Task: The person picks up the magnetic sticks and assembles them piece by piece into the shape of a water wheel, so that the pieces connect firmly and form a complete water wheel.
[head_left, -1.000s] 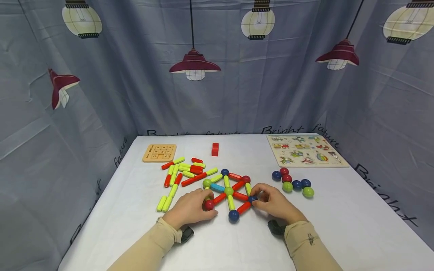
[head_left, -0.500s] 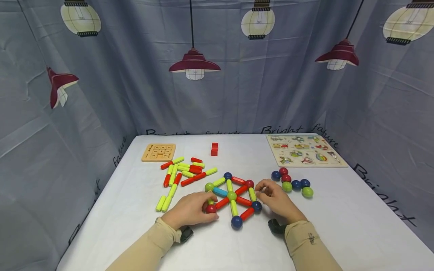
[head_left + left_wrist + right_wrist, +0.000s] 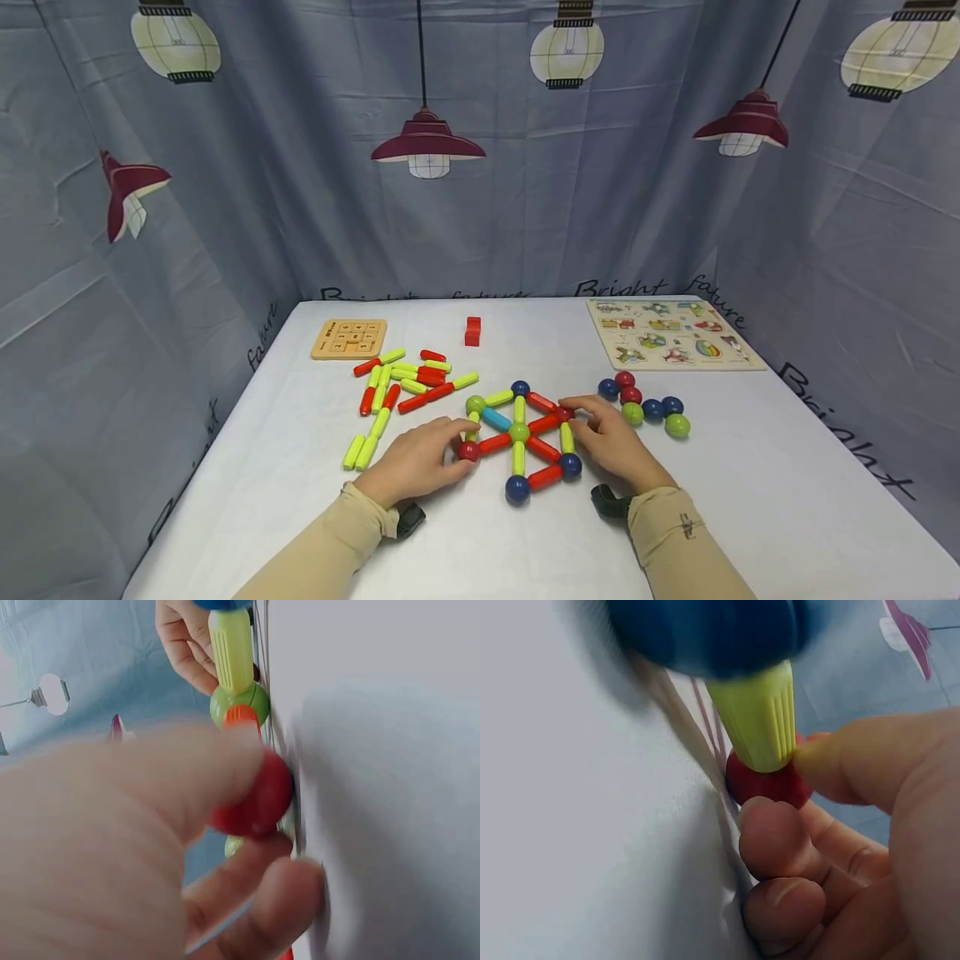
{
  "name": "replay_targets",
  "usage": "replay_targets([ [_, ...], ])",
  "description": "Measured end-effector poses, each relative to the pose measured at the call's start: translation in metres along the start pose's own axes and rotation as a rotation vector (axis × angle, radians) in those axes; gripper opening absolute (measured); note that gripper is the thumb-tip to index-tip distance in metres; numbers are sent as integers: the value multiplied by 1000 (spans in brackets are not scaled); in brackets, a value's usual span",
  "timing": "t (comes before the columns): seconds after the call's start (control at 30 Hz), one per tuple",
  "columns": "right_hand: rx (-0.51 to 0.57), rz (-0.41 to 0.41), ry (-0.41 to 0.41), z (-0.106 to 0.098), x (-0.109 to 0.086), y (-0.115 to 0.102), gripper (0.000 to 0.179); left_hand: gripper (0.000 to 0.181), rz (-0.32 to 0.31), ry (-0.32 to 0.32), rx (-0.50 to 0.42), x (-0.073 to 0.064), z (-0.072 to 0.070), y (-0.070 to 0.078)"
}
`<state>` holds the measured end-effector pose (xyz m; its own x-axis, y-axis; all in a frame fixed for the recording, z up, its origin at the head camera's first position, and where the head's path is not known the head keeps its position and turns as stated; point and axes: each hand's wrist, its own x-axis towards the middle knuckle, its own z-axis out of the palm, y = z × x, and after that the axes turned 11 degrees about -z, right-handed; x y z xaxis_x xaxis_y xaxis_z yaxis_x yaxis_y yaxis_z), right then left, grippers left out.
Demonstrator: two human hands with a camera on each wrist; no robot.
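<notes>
Rod-and-ball frame [image 3: 519, 432], one, flat on the white table [image 3: 780, 500], about midway between its left and right edges. Assembled: green hub ball, six spokes (three red, two yellow, one blue), six outer balls, five rim rods. Outstanding, by appearance: a single rim rod, for the gap between the left red ball [image 3: 468, 451] and the front blue ball [image 3: 517, 489]. Left hand [image 3: 420, 458]: thumb and fingers pinched about the left red ball. Right hand [image 3: 615, 442]: thumb and finger pinched at the right red ball [image 3: 565, 413], though the blurred wrist view leaves the firmness of contact uncertain. Spare rods [image 3: 427, 398], red and yellow, loose toward the left edge, the nearest just beside the frame; little room there. Spare balls [image 3: 632, 413], seven, beyond the right hand. Far edge: number board [image 3: 322, 346] near the left corner, red block [image 3: 472, 332] near the middle, picture board [image 3: 678, 334] at the right corner. Best room for moving: bare cloth in front of the frame and along the right edge.
</notes>
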<state>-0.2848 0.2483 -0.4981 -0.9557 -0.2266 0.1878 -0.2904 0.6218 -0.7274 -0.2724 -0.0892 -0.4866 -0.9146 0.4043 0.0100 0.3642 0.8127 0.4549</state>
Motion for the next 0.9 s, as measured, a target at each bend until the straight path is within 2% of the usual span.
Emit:
replay_targets([
  [0.07,-27,-12,26,0,0,1,33,59,-54,44,-16,0,0,1],
  [0.17,-34,-12,46,0,0,1,27,63,-176,162,3,-1,0,2],
  [0.27,-21,-1,44,1,0,-1,25,65,-303,314,100,-2,-2,3],
  [0.33,-22,1,43,2,1,-2,25,66,-365,376,171,-3,-3,2],
  [0.43,-25,5,42,2,2,-3,24,66,-411,350,235,-3,-4,-2],
  [0.53,-36,4,40,2,1,-4,23,58,-411,310,246,-1,-2,-7],
  [0.7,-44,-1,34,1,1,-5,22,37,-366,353,218,2,-3,-11],
  [0.9,-56,-12,42,1,1,-2,22,41,-349,321,155,4,-5,-9],
])
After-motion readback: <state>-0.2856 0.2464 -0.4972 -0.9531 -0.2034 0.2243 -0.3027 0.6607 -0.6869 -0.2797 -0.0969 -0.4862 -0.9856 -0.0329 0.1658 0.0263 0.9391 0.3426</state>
